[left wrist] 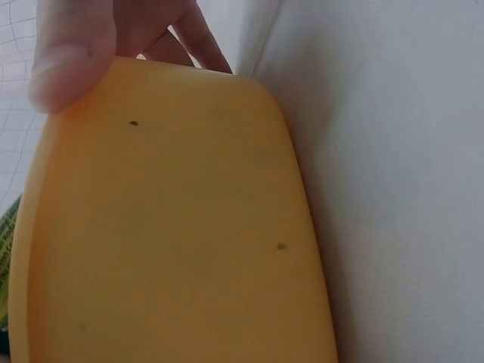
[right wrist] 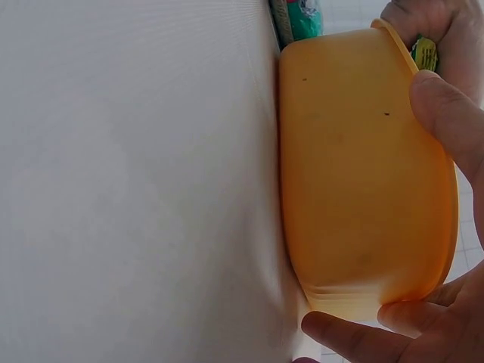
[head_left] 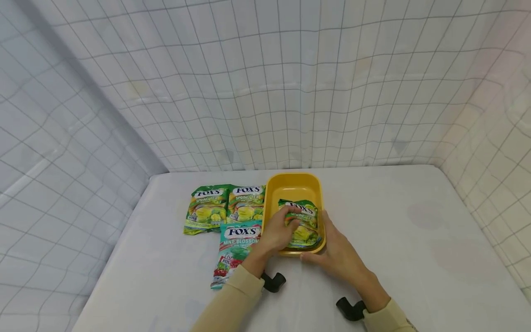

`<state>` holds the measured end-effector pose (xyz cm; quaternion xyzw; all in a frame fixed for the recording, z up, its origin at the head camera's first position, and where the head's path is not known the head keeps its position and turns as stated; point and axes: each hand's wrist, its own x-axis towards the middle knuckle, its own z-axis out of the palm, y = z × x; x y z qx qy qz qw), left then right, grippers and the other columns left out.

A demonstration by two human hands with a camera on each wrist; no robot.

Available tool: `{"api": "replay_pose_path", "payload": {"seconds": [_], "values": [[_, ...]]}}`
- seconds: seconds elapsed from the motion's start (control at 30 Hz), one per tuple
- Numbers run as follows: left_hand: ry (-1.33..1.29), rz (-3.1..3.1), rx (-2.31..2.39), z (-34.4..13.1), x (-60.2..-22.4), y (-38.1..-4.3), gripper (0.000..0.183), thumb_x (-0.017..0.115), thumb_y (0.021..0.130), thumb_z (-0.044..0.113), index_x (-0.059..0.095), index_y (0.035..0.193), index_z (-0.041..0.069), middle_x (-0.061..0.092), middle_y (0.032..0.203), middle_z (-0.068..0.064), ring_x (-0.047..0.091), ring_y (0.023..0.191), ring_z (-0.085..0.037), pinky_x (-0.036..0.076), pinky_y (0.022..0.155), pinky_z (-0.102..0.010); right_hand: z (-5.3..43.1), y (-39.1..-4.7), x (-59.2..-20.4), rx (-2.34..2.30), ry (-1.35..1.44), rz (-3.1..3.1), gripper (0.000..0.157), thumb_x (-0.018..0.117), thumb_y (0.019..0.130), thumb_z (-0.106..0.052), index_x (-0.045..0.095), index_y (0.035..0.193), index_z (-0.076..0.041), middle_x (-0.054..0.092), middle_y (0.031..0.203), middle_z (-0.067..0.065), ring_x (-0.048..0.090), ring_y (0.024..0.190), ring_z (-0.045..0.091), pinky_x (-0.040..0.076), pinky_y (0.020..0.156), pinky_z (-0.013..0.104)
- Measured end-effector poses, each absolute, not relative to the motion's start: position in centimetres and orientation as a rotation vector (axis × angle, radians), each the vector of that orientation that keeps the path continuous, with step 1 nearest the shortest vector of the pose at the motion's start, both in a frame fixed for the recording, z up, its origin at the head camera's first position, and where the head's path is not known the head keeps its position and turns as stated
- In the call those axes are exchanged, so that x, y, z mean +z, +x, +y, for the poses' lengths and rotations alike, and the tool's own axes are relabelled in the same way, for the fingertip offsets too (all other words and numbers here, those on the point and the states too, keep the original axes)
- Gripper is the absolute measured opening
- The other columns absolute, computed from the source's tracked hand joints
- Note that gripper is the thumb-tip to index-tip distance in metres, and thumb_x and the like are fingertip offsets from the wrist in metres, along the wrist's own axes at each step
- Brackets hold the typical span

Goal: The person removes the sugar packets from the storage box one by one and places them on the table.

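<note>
A yellow plastic tray point(head_left: 292, 180) stands on the table with its narrow end toward me. In its front part lies a green Fox's Spring Tea candy bag point(head_left: 304, 235). My left hand point(head_left: 279, 231) reaches over the left rim, thumb and forefinger stretched apart across the bag's face; its other fingers are hidden. With my right hand point(head_left: 342, 258) I hold the tray's front right corner, thumb at the near rim and fingers along the right side. In the right wrist view the right thumb point(right wrist: 454, 121) lies against the rim, the fingers spread around the tray's side point(right wrist: 363, 181).
Two more green Spring Tea bags point(head_left: 206, 210) lie side by side left of the tray. In front of them is a teal Fox's Mint Blossom bag point(head_left: 236, 251), partly behind my left forearm. A white gridded curtain point(head_left: 290, 92) hangs behind the white table point(head_left: 406, 240).
</note>
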<state>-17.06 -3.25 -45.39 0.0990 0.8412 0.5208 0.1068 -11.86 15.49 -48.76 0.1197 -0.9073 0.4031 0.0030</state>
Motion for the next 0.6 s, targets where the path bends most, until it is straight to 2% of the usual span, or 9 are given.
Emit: {"api": "replay_pose_path", "payload": {"seconds": [0.17,0.27,0.6], "values": [[0.208,2.497,1.536,-3.6,-45.3,-16.9,0.032,0.070,0.098,0.014,0.064,0.130,0.019,0.059,0.138,-0.010,0.056,0.119,-0.030,0.046,0.101,-0.052,15.5,-11.8,-48.8,1.273,0.390,-2.835,0.128,0.086,0.077,-0.054,0.006,0.163,-0.003,0.022,0.165,0.020,0.039,0.142,0.040,0.040,0.109,0.057],[0.171,2.517,1.540,-3.8,-45.1,-16.8,0.037,0.076,0.094,0.017,0.065,0.129,0.023,0.059,0.139,-0.007,0.054,0.125,-0.030,0.042,0.106,-0.056,15.5,-11.8,-48.9,1.275,0.386,-2.834,0.128,0.086,0.077,-0.055,0.006,0.163,-0.004,0.023,0.165,0.019,0.040,0.142,0.040,0.040,0.109,0.057],[0.246,2.487,1.656,-5.2,-44.4,-16.5,0.039,0.077,0.093,0.022,0.065,0.129,0.031,0.054,0.145,-0.001,0.043,0.139,-0.031,0.035,0.110,-0.060,15.3,-11.8,-49.0,1.284,0.310,-2.893,0.130,0.083,0.077,-0.060,0.003,0.163,-0.005,0.021,0.165,0.020,0.037,0.143,0.042,0.038,0.110,0.058]]}}
